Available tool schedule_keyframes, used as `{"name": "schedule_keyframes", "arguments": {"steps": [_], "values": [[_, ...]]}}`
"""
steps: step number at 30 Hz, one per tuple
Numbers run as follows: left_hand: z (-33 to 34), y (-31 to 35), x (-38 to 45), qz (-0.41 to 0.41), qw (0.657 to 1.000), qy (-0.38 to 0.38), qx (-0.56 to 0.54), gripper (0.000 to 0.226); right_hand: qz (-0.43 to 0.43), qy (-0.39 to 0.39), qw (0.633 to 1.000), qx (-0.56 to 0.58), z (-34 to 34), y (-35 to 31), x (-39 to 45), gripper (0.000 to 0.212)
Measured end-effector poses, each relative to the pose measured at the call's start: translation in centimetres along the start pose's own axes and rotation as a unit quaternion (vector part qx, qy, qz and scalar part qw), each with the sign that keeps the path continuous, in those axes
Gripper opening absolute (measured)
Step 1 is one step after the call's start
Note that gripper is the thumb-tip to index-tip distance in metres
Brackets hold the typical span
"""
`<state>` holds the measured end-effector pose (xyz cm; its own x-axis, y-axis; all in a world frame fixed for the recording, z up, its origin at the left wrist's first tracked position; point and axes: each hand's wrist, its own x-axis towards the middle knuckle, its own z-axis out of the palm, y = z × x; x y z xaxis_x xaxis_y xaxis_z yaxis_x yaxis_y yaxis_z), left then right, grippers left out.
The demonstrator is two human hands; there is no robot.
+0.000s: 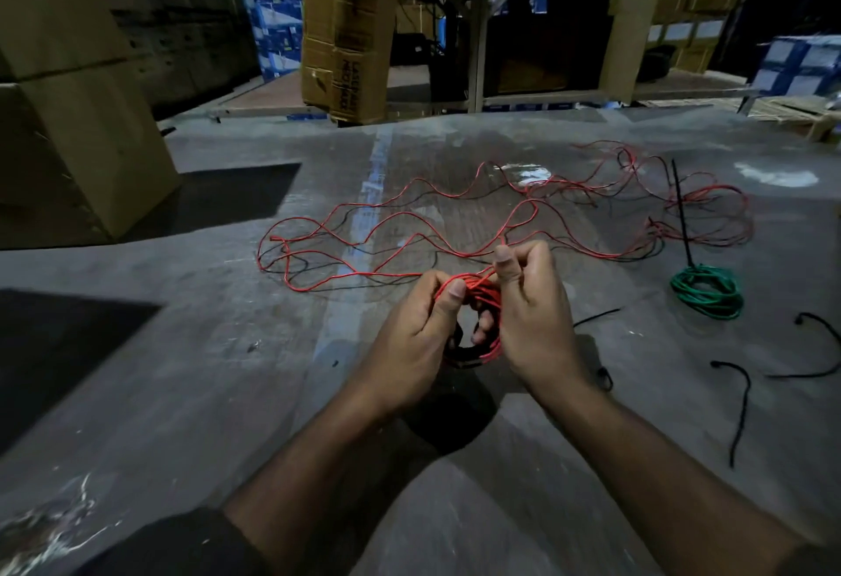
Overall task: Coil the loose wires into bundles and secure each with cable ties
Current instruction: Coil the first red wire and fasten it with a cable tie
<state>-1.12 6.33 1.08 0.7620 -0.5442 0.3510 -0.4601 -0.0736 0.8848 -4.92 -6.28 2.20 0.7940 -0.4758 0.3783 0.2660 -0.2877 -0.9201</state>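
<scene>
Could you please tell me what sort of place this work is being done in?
Probably a warehouse or stockroom: stacked brown cardboard cartons, blue-and-white printed boxes and metal storage racking surround the bare grey concrete floor.

Left hand: forearm enters from the near left, bare below a dark sleeve pushed up toward the elbow; fingers curled, thumb pressed down on top of the red wire coil. Right hand: forearm enters from the near right, bare; thumb raised and pointing far, fingers folded around the coil's right side. Both hands close together, nearly touching.
</scene>
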Motion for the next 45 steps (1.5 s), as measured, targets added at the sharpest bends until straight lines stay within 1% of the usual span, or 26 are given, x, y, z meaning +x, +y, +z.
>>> {"name": "schedule_keyframes", "arguments": {"steps": [2,5,7,9,10,11,13,15,16,18,20,21,23,25,26,28,32,35,37,39,42,44,45], "values": [[0.0,0.2,-0.1,0.0,1.0,0.006,0.01,0.035,-0.02,0.016,1.0,-0.014,-0.1,-0.3,-0.2,0.029],[0.1,0.5,-0.2,-0.016,1.0,0.021,0.014,0.041,-0.033,0.012,0.999,-0.026,-0.2,-0.5,-0.3,0.025],[0.1,0.8,-0.1,-0.044,0.999,0.01,0.003,0.048,-0.032,-0.001,0.999,-0.023,-0.4,-0.6,-0.3,0.024],[-0.2,0.7,-0.1,-0.065,0.998,-0.006,-0.017,0.044,-0.023,-0.015,0.999,-0.025,-0.5,-0.7,-0.4,0.025],[-0.3,0.6,-0.1,-0.062,0.998,-0.01,-0.011,0.045,-0.013,-0.018,0.999,-0.024,-0.4,-0.7,-0.4,0.026],[-0.3,0.5,-0.2,-0.047,0.999,-0.011,0.017,0.048,0.001,-0.015,1.0,-0.021,-0.3,-0.8,-0.4,0.028],[-0.3,0.4,-0.2,0.017,0.992,-0.011,0.126,0.05,0.035,0.003,0.999,-0.012,-0.2,-0.7,0.0,0.029],[-0.4,0.2,-0.2,0.088,0.965,-0.019,0.246,0.039,0.087,-0.001,0.996,0.022,-0.4,-0.7,0.4,0.029],[-0.4,0.2,-0.2,0.112,0.951,-0.018,0.286,0.032,0.12,-0.016,0.991,0.054,-0.4,-0.6,0.5,0.03],[-0.5,0.0,-0.2,0.14,0.93,-0.001,0.34,0.026,0.184,-0.05,0.974,0.121,-0.5,-0.7,0.6,0.029],[-0.3,-0.2,-0.2,0.15,0.916,0.026,0.372,0.03,0.225,-0.064,0.96,0.156,-0.4,-0.8,0.5,0.031],[-0.2,-0.2,-0.2,0.143,0.916,0.035,0.373,0.029,0.239,-0.065,0.955,0.162,-0.4,-0.8,0.5,0.032],[-0.1,-0.2,-0.2,0.114,0.933,0.042,0.337,0.022,0.26,-0.06,0.949,0.169,-0.3,-0.8,0.6,0.033],[-0.1,0.0,-0.2,0.083,0.952,0.037,0.293,0.029,0.28,-0.049,0.941,0.183,-0.3,-0.7,0.7,0.035],[0.0,0.1,-0.2,0.076,0.955,0.032,0.285,0.033,0.286,-0.044,0.939,0.185,-0.3,-0.6,0.7,0.035],[0.3,0.1,-0.4,0.077,0.956,0.032,0.281,0.031,0.29,-0.039,0.94,0.177,-0.3,-0.7,0.7,0.034],[0.8,0.1,-0.4,0.082,0.952,0.055,0.289,0.021,0.282,-0.034,0.947,0.151,-0.4,-1.2,0.7,0.028],[1.1,0.3,-0.7,0.094,0.953,0.067,0.28,0.034,0.289,-0.035,0.945,0.146,-0.4,-1.1,1.0,0.031],[1.0,0.2,-0.6,0.103,0.948,0.061,0.295,0.033,0.299,-0.033,0.942,0.149,-0.3,-0.8,1.0,0.032],[1.0,0.2,-0.5,0.094,0.943,0.058,0.313,0.034,0.303,-0.033,0.94,0.156,-0.2,-0.6,1.0,0.031],[1.2,0.4,-0.4,0.075,0.939,0.065,0.33,0.033,0.266,-0.016,0.953,0.142,-0.1,-0.5,1.1,0.028],[1.2,0.4,-0.4,0.059,0.942,0.074,0.322,0.025,0.214,-0.017,0.973,0.081,0.0,-0.6,1.1,0.033],[1.0,0.2,-0.2,0.043,0.948,0.078,0.306,0.019,0.191,-0.029,0.979,0.059,-0.1,-0.6,1.0,0.036]]}}
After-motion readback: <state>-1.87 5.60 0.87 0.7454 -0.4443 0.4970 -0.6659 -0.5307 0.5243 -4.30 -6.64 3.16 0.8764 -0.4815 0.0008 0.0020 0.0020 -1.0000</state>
